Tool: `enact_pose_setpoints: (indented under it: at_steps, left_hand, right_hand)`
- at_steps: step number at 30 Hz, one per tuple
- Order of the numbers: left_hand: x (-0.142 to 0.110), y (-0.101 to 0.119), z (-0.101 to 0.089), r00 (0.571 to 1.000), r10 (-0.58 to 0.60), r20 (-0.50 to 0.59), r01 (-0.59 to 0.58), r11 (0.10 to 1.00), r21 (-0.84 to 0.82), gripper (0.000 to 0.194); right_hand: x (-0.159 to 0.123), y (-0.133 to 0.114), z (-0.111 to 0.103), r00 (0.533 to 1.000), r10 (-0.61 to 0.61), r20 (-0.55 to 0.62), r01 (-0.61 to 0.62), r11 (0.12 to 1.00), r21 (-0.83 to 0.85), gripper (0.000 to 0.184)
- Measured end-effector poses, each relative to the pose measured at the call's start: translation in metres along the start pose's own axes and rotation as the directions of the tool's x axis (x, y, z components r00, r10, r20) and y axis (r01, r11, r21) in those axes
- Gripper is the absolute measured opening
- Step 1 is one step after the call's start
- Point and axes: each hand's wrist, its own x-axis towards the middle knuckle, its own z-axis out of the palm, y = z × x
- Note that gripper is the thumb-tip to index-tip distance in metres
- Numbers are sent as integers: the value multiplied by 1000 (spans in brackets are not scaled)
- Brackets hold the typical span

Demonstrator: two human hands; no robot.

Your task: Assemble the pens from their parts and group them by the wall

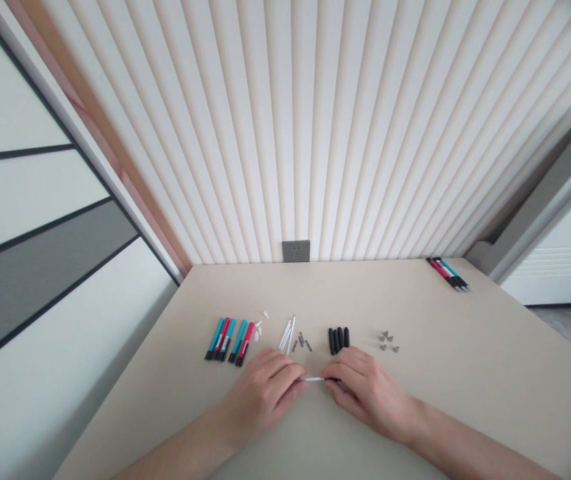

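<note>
My left hand [269, 388] is closed on one end of a thin white pen refill [312, 379]. My right hand [365, 387] pinches the refill's other end, where a bit of something dark shows at the fingertips; most of it is hidden. Just beyond my right fingers lie several black pen grips [339, 339] side by side. Loose white refills [287, 335] and small dark springs [301, 341] rest beyond the gap between my hands. Past my left hand are several blue and pink pen barrels [229, 340] with black ends.
Tiny white plastic pieces [258, 330] lie beside the barrels. Several small metal cone tips [388, 339] are scattered at the right. Whole pens [448, 273] lie together at the table's [465, 360] far right corner. A wall socket [296, 251] sits behind the back edge.
</note>
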Motion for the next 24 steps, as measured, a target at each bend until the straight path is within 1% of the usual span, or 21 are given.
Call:
enact_pose_setpoints:
  at_steps: [4, 6, 9, 13, 15, 18, 22, 24]
  left_hand:
    - [-1, -4, -2, 987, -119, -105, 122, 992, 24, 13]
    - [-2, -5, -1, 984, -138, -113, 142, 990, 26, 19]
    - [-2, -6, 0, 992, -99, -80, 99, 995, -6, 20]
    - [-2, -3, 2, 999, 37, 1, -36, 998, -53, 15]
    - [-3, -2, 3, 997, 76, 23, -74, 995, -73, 14]
    - [-3, 0, 4, 997, 83, 5, -82, 991, -103, 14]
    - [-1, 3, 3, 995, 99, -28, -101, 986, -132, 19]
    - [0, 4, 3, 995, 89, -37, -93, 987, -130, 19]
  right_hand:
    - [-3, 5, -2, 995, 85, -56, -83, 996, 31, 14]
    - [-4, 6, -1, 992, 106, -68, -104, 994, 37, 15]
    - [-4, 6, -1, 997, 59, -47, -58, 998, 30, 17]
    - [-1, 1, -2, 995, -92, 31, 92, 996, -10, 21]
    - [0, -3, -3, 989, -137, 55, 139, 990, -31, 21]
    - [2, -8, -3, 985, -162, 55, 164, 985, -44, 20]
    - [3, -14, -2, 984, -177, 8, 178, 984, -25, 23]
    - [3, -16, -2, 984, -177, -10, 176, 984, -15, 24]
